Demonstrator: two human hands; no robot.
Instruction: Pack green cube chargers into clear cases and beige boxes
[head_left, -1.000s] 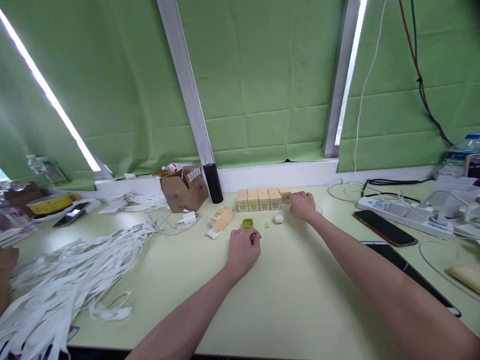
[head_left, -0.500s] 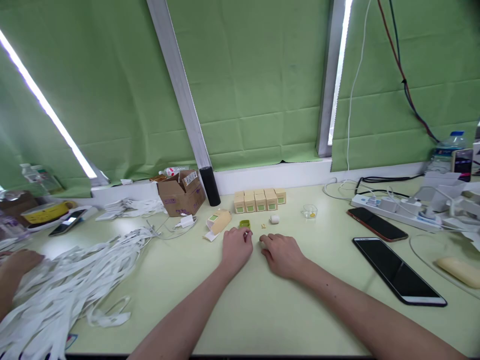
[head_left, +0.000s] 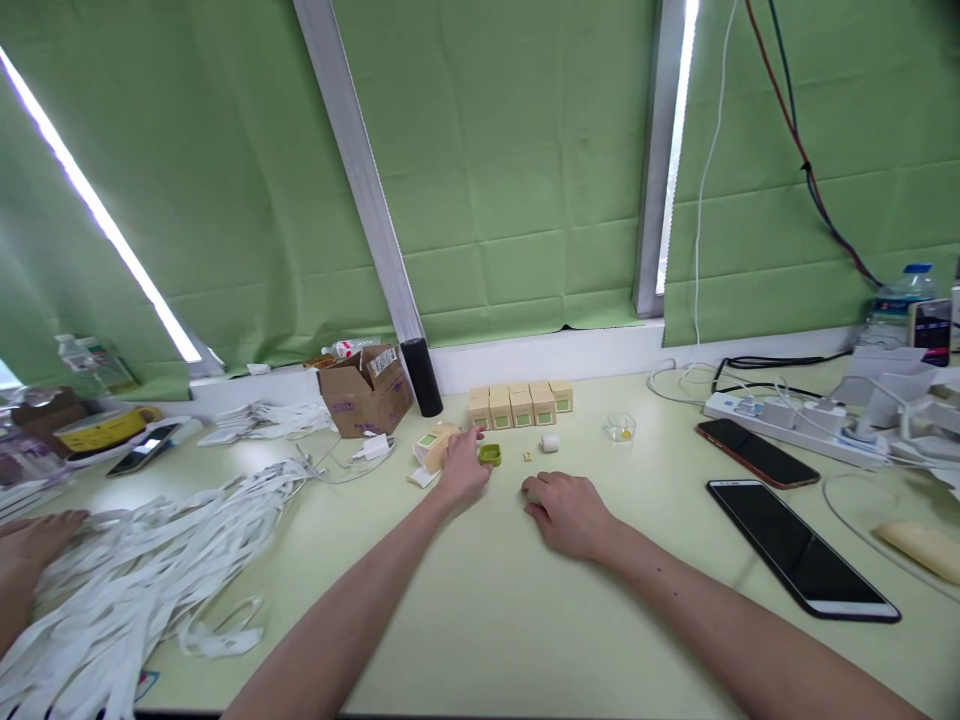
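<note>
A small green open-topped case sits on the table beside my left hand. That hand is open, its index finger and thumb apart at the case's left side. Behind it lies an opened kraft paper box, partly covered by the fingers. My right hand rests low on the table with its fingers curled. What they hold, if anything, is hidden. Between and beyond the hands are a tiny yellowish piece and a small white roll.
Several small kraft boxes stand in a row at the back. A clear dish sits right of them. Phones and a power strip are at right. White straps and another person's hand are at left.
My left hand has moved slightly left and forward, and its fingers have spread apart beside the green case. My right hand stays in nearly the same place.
</note>
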